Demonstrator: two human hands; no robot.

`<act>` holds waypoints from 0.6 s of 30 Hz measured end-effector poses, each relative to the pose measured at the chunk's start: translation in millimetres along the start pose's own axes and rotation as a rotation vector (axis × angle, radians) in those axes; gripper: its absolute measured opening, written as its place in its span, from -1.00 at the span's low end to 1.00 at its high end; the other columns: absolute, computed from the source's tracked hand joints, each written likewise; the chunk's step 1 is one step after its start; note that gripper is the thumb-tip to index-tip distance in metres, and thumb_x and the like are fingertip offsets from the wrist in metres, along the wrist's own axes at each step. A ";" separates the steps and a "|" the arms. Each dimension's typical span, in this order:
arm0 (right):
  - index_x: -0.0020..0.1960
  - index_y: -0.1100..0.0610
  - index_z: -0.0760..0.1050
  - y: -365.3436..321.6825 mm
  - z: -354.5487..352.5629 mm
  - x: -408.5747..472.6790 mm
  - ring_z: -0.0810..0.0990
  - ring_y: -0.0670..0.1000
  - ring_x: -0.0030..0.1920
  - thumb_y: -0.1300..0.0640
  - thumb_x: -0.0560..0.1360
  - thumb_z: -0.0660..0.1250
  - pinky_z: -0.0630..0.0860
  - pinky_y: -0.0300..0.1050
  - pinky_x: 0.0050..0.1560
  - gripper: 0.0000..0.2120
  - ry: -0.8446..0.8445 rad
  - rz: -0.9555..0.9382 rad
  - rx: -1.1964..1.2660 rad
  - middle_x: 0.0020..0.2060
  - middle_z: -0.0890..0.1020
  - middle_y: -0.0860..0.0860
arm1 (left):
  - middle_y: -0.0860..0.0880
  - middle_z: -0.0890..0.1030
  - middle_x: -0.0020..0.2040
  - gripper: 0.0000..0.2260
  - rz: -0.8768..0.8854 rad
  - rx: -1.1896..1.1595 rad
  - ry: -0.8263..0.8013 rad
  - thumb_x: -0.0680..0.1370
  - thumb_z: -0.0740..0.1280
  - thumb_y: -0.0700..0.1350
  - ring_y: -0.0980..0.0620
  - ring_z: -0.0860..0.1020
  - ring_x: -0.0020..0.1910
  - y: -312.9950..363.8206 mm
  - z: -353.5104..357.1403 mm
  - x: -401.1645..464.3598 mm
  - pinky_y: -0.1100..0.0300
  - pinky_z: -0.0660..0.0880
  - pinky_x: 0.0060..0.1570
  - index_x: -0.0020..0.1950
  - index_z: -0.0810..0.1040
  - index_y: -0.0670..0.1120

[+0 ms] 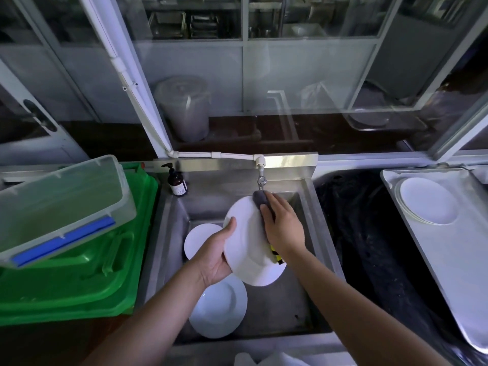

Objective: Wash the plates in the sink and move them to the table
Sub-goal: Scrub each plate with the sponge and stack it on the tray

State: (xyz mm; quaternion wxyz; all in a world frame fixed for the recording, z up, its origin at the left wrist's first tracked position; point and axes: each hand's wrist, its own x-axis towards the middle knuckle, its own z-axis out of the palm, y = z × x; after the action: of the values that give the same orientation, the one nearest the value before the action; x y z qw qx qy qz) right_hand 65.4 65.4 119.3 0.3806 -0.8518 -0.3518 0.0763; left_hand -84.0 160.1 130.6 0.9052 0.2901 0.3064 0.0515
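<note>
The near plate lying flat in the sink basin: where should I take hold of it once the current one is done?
Judging by its pose, grip the near plate at its raised rim on the lower edge, nearest the person. It lies flat, and the left hand and the held plate overhang its far edge, so come in from the near side, fingers under the rim.

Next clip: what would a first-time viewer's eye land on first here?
First, the white plate held tilted over the steel sink, the left hand gripping its left rim while the right hand presses a grey sponge on it just below the tap. Next, the bright green bin lid at left, a clear tub on top. Two more plates lie in the sink.
</note>
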 end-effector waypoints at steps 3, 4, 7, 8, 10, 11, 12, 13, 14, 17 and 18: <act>0.53 -0.08 0.36 -17.8 15.0 -12.0 0.23 0.00 0.56 -0.08 0.68 0.15 0.33 -0.02 0.43 -0.57 -0.003 -0.147 -0.069 0.51 0.39 -0.10 | -0.22 0.60 0.35 -0.45 0.006 -0.022 0.021 0.62 0.19 0.23 -0.19 0.59 0.31 -6.9 9.9 7.0 -0.11 0.51 0.25 0.47 0.49 -0.10; 0.53 -0.07 0.36 -22.0 20.9 -18.8 0.24 0.02 0.57 -0.10 0.68 0.13 0.32 -0.01 0.45 -0.56 -0.006 -0.187 -0.062 0.51 0.39 -0.07 | -0.21 0.59 0.36 -0.42 0.021 -0.078 0.025 0.61 0.20 0.25 -0.18 0.59 0.32 -7.6 12.6 9.8 -0.09 0.52 0.24 0.49 0.47 -0.10; 0.52 -0.01 0.40 -23.7 29.7 -44.6 0.30 0.05 0.55 -0.09 0.69 0.13 0.34 0.01 0.50 -0.56 0.003 -0.322 -0.063 0.50 0.42 0.00 | -0.19 0.57 0.39 -0.32 0.087 -0.239 0.023 0.60 0.16 0.31 -0.13 0.59 0.33 -2.0 9.4 16.5 -0.04 0.55 0.29 0.52 0.43 -0.16; 0.51 0.02 0.42 -19.7 28.3 -52.0 0.31 0.05 0.55 -0.08 0.69 0.14 0.34 -0.01 0.50 -0.57 -0.005 -0.413 -0.093 0.49 0.43 0.01 | -0.22 0.56 0.39 -0.29 0.108 -0.272 0.017 0.61 0.16 0.32 -0.15 0.59 0.33 2.0 4.8 17.4 -0.05 0.55 0.30 0.52 0.42 -0.21; 0.48 0.04 0.46 -4.5 21.1 -51.3 0.33 0.04 0.53 -0.05 0.68 0.20 0.37 -0.07 0.47 -0.60 -0.001 -0.551 -0.126 0.47 0.46 0.01 | -0.26 0.53 0.41 -0.26 0.125 -0.275 0.012 0.61 0.14 0.34 -0.18 0.54 0.38 6.3 -5.6 17.8 -0.11 0.44 0.42 0.50 0.42 -0.25; 0.48 0.01 0.45 1.4 16.2 -44.4 0.32 0.01 0.53 -0.04 0.67 0.22 0.41 -0.06 0.42 -0.60 -0.007 -0.497 -0.102 0.48 0.45 -0.01 | -0.25 0.51 0.43 -0.27 0.111 -0.248 0.000 0.61 0.14 0.34 -0.19 0.51 0.40 7.1 -6.8 16.4 -0.15 0.38 0.46 0.50 0.42 -0.23; 0.49 -0.04 0.42 4.8 10.8 -35.1 0.30 -0.01 0.54 -0.05 0.67 0.22 0.44 -0.03 0.39 -0.59 -0.007 -0.341 -0.052 0.50 0.42 -0.06 | -0.25 0.51 0.43 -0.29 0.095 -0.216 -0.008 0.61 0.13 0.33 -0.20 0.51 0.40 6.8 -5.2 13.8 -0.20 0.36 0.45 0.50 0.43 -0.20; 0.52 -0.08 0.38 8.9 9.0 -24.2 0.26 -0.02 0.56 -0.06 0.67 0.21 0.44 0.02 0.40 -0.58 -0.002 -0.159 -0.019 0.52 0.39 -0.10 | -0.24 0.54 0.42 -0.32 0.084 -0.186 -0.008 0.60 0.13 0.32 -0.21 0.53 0.38 5.2 -2.3 12.5 -0.22 0.37 0.41 0.49 0.45 -0.17; 0.54 -0.09 0.35 8.6 8.7 -17.6 0.23 -0.01 0.57 -0.06 0.68 0.18 0.41 0.05 0.42 -0.57 0.005 -0.015 0.002 0.53 0.36 -0.12 | -0.23 0.56 0.39 -0.34 0.084 -0.164 0.001 0.59 0.13 0.31 -0.21 0.56 0.35 3.3 1.6 11.0 -0.23 0.39 0.38 0.47 0.46 -0.15; 0.54 -0.02 0.36 -8.1 21.8 -33.3 0.20 -0.02 0.59 -0.07 0.67 0.16 0.38 0.05 0.45 -0.55 0.014 -0.187 0.011 0.54 0.35 -0.06 | -0.24 0.57 0.37 -0.33 0.126 -0.183 0.042 0.58 0.17 0.29 -0.18 0.61 0.29 3.2 12.3 11.3 -0.16 0.51 0.31 0.47 0.46 -0.19; 0.53 0.00 0.38 -14.2 26.9 -45.0 0.20 -0.04 0.59 -0.05 0.67 0.17 0.35 0.02 0.47 -0.55 0.007 -0.293 0.016 0.54 0.34 -0.06 | -0.25 0.57 0.37 -0.33 0.135 -0.215 0.058 0.60 0.18 0.28 -0.17 0.62 0.28 4.0 13.2 13.7 -0.11 0.55 0.29 0.47 0.45 -0.23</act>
State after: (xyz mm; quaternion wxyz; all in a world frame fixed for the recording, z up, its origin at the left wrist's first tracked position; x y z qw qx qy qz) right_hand 13.7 58.4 104.3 0.3957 -0.7886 -0.4703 0.0198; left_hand -64.9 160.6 134.2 0.9163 0.2098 0.3049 0.1533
